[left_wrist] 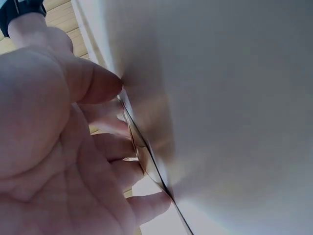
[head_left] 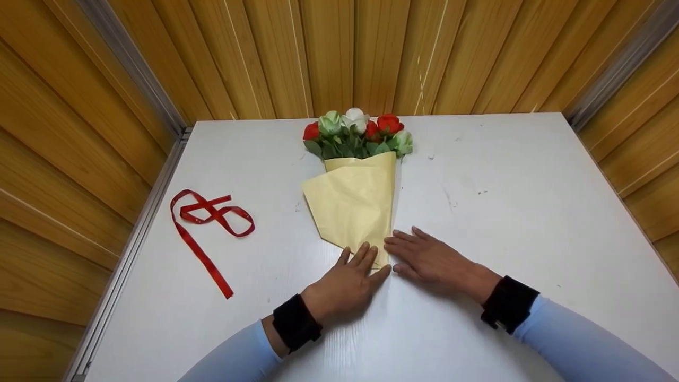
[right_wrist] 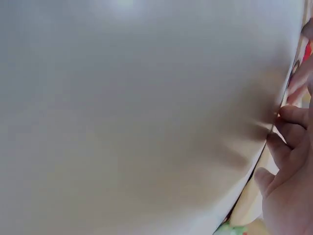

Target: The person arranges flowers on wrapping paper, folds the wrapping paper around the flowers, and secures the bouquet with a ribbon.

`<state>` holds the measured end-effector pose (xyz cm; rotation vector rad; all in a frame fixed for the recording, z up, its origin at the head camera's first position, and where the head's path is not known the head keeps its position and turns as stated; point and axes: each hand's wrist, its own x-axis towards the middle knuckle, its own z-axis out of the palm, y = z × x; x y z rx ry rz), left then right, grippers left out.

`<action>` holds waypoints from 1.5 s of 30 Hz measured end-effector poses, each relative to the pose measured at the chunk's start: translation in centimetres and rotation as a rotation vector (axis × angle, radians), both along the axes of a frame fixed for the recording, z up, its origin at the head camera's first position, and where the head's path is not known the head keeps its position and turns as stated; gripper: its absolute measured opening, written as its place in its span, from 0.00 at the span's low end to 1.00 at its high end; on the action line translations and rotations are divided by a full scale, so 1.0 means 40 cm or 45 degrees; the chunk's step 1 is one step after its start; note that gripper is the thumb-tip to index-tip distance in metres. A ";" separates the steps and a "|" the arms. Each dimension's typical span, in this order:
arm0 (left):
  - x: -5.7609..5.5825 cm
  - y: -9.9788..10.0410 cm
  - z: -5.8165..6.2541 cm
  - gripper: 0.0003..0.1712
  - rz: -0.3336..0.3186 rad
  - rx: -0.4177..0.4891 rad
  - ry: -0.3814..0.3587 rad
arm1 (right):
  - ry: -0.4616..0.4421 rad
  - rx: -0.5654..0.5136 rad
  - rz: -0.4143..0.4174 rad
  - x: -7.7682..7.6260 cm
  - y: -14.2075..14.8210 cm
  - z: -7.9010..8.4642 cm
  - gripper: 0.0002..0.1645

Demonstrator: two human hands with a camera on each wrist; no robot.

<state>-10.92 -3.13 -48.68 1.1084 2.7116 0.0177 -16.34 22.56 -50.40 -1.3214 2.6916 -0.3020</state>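
A bouquet of red, white and pale green roses (head_left: pixel 354 127) lies on the table, wrapped in cream-yellow paper (head_left: pixel 350 201). Its blooms point away from me; one paper flap is folded across the front with a corner out to the left. My left hand (head_left: pixel 345 284) rests its fingers on the narrow bottom end of the wrap, thumb by the lower right corner. Along the lower right edge, my right hand (head_left: pixel 435 262) lies palm down, fingertips touching the paper's side. Both wrist views show extended fingers against the tabletop. The stems are hidden inside the paper.
A looped red ribbon (head_left: pixel 204 258) lies on the left of the white table (head_left: pixel 504 212). Wood-panelled walls (head_left: pixel 371 58) stand behind and at both sides, with a metal rail (head_left: pixel 135 239) along the left edge.
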 end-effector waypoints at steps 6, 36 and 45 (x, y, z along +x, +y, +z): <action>-0.006 0.003 0.008 0.32 0.001 0.000 -0.022 | 0.035 0.089 -0.108 -0.063 0.006 0.009 0.37; -0.007 -0.009 0.019 0.29 -0.001 0.072 0.146 | -0.061 0.169 -0.345 -0.188 -0.040 0.016 0.50; -0.010 -0.014 0.015 0.30 0.006 0.118 0.084 | -0.034 0.169 -0.244 -0.157 -0.042 0.013 0.49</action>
